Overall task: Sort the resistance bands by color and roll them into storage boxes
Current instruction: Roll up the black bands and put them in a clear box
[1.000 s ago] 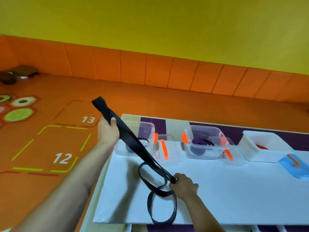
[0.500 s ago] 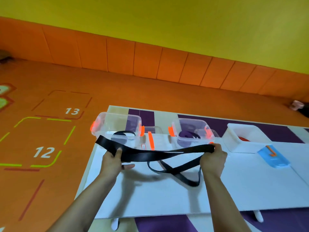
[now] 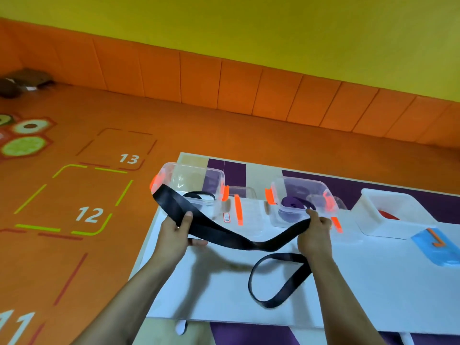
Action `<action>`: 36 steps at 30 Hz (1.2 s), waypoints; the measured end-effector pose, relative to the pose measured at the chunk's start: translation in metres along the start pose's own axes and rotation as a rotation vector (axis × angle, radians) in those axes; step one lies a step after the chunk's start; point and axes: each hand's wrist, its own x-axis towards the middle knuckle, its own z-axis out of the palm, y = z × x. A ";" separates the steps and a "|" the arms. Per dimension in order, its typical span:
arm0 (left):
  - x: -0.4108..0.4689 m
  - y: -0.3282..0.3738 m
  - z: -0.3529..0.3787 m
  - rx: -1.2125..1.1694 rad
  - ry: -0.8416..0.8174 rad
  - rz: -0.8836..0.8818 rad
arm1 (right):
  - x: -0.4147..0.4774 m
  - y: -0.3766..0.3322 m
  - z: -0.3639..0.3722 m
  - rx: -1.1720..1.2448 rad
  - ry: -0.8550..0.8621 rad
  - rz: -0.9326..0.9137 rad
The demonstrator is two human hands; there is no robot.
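Two hands, left (image 3: 177, 232) and right (image 3: 314, 234), clenched around black resistance band (image 3: 231, 234); middle sagging between, loop dangling beneath right fist.

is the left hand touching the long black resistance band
Touching: the head view shows the left hand gripping the long black resistance band, thumb on top.

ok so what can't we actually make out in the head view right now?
- White box contents: its wall hides all but a red sliver.
- Black band under each grip: left hand and right hand cover it.
- Label by the left clear box: too small to read.
- Blue lid: cut off by the right edge.
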 end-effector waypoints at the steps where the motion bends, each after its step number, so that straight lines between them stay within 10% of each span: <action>1: -0.002 0.001 0.000 0.009 -0.023 -0.007 | -0.001 0.005 0.009 -0.029 -0.120 0.061; 6: -0.015 0.008 0.004 0.037 -0.142 -0.003 | -0.016 0.001 0.042 -0.206 -0.469 0.119; 16: -0.018 0.014 0.008 0.313 -0.428 -0.004 | -0.085 -0.130 0.032 0.790 -0.621 -0.362; 25: -0.025 0.037 -0.012 0.162 -0.269 0.036 | -0.090 -0.136 0.036 0.820 -0.393 -0.402; 36: -0.029 0.053 -0.009 -0.115 -0.219 -0.158 | -0.117 -0.146 0.038 1.005 -0.669 -0.333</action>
